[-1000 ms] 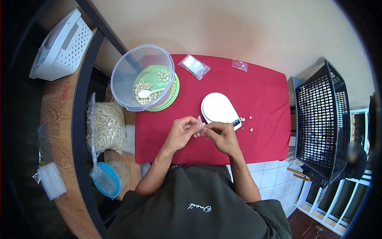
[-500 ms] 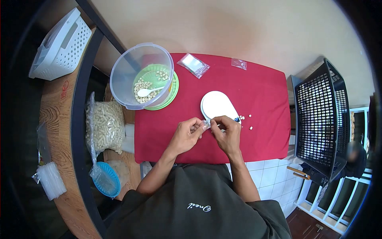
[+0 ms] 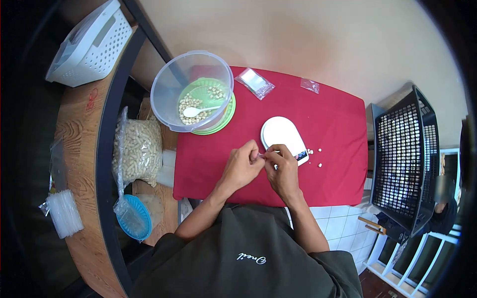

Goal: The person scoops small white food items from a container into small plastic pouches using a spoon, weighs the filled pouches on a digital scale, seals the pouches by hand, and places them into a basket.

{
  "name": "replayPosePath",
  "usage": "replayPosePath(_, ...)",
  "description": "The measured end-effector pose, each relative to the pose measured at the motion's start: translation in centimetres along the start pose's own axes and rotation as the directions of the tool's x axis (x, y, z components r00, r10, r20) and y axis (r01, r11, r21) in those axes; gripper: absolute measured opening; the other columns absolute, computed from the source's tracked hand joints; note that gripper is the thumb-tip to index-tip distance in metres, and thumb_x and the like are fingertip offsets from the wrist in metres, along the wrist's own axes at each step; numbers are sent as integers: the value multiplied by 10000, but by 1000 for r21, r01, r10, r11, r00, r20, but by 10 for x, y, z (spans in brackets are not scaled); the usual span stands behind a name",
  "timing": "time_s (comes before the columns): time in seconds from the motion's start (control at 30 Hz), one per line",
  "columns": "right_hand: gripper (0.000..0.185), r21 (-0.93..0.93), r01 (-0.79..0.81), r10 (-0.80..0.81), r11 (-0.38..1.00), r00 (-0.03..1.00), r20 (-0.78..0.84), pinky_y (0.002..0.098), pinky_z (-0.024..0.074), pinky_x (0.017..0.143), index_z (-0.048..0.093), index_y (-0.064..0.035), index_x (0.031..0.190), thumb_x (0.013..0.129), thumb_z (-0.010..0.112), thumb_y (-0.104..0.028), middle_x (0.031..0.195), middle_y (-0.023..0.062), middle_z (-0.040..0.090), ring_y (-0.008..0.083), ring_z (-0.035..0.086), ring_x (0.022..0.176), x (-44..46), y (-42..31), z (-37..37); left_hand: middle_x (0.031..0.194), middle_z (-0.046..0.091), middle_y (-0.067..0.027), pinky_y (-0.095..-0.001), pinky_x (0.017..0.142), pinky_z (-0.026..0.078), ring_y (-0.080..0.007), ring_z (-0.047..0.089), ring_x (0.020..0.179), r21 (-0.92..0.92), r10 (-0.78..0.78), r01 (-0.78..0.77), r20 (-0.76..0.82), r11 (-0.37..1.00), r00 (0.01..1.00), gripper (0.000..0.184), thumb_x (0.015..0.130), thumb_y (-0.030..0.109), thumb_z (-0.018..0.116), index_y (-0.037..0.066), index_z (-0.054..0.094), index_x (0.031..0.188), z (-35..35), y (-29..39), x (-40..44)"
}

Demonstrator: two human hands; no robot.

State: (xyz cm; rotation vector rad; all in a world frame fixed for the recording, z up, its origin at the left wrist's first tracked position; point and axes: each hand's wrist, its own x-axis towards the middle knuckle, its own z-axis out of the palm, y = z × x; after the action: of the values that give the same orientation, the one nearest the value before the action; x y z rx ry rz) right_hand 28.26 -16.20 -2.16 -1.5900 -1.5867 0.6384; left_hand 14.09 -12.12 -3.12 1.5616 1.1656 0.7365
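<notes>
left fingers (image 3: 252, 151) and right fingers (image 3: 276, 155) pinch a small clear plastic packet (image 3: 261, 156) between them

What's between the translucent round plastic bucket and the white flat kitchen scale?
Head view: a light-green round edge showing past the bucket, then bare red cloth up to the scale.

We see a white perforated basket (image 3: 107, 47) atop a wooden shelf (image 3: 82, 119) at our left; nearer us on that shelf lies a bundle of clear plastic (image 3: 64, 213); beside the shelf we find a large clear bag of pale sticks (image 3: 141, 151) and, nearer us, a blue basket (image 3: 144, 212); at our right we have a black lattice crate (image 3: 418, 149), white floor tiles (image 3: 338, 227) and a white barred frame (image 3: 420, 257).
</notes>
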Motion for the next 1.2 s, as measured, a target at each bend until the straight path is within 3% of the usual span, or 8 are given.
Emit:
replayPosePath(0.3,190,382,-238,133,893,951,281,279,511,741,710,63,943,802,584,83,923,120,687,167,646,830,26,11,-12,712,563,-24,-273,556,389,-75,514,630,-245,80,-59,75,968,994,282,832,20,688,24,527,1064,-36,14,-17)
replayPosePath(0.37,209,525,-321,126,788,919,374,281,521,759,697,81,963,798,570,103,940,107,674,158,629,867,34,5,-22,934,634,-69,-349,697,473,-178,598,807,89,237,-220,-302,971,924,387,780,127,784,33,581,1096,-48,10,-18)
replayPosePath(0.5,187,572,-338,48,747,886,461,267,532,739,695,81,958,815,577,105,951,108,667,149,632,852,45,-9,-25,1141,626,-108,-409,947,439,-267,545,1151,158,401,-384,-95,910,911,648,674,211,871,45,597,1237,-63,13,-13)
replayPosePath(0.63,118,459,-330,64,825,861,504,248,521,682,696,73,951,846,644,56,923,90,651,131,623,786,49,-31,-18,1079,629,-130,-432,938,441,-309,570,1094,322,411,-367,-76,873,909,551,691,177,854,31,622,1169,-55,14,-15)
replayPosePath(0.73,133,380,-309,75,872,851,519,265,528,666,696,72,942,848,708,-22,888,97,660,139,640,780,54,-36,-15,995,635,-126,-412,851,482,-311,618,979,200,425,-407,-55,891,904,483,714,134,830,13,615,1130,-57,2,-13)
replayPosePath(0.9,114,173,131,-203,976,836,511,348,496,621,710,24,891,806,732,-48,826,122,656,243,644,702,67,-59,-15,935,624,-147,-398,731,506,-320,629,839,-6,308,-309,-49,951,950,375,770,93,776,-15,593,1078,-73,4,-20)
replayPosePath(1.07,72,68,239,-236,969,800,552,390,495,606,686,19,815,778,721,-31,752,139,615,312,624,692,112,-117,-21,941,588,-189,-444,694,493,-368,608,781,32,364,-363,-123,931,923,291,882,125,683,-29,524,1071,-85,-4,-27)
replayPosePath(1.2,37,-107,663,-432,741,593,679,427,516,618,687,7,776,763,690,-28,781,166,659,342,659,728,188,-135,30,923,563,-200,-431,696,477,-360,594,788,-73,171,-172,-24,982,985,387,933,248,631,-25,444,1133,-108,-8,-37)
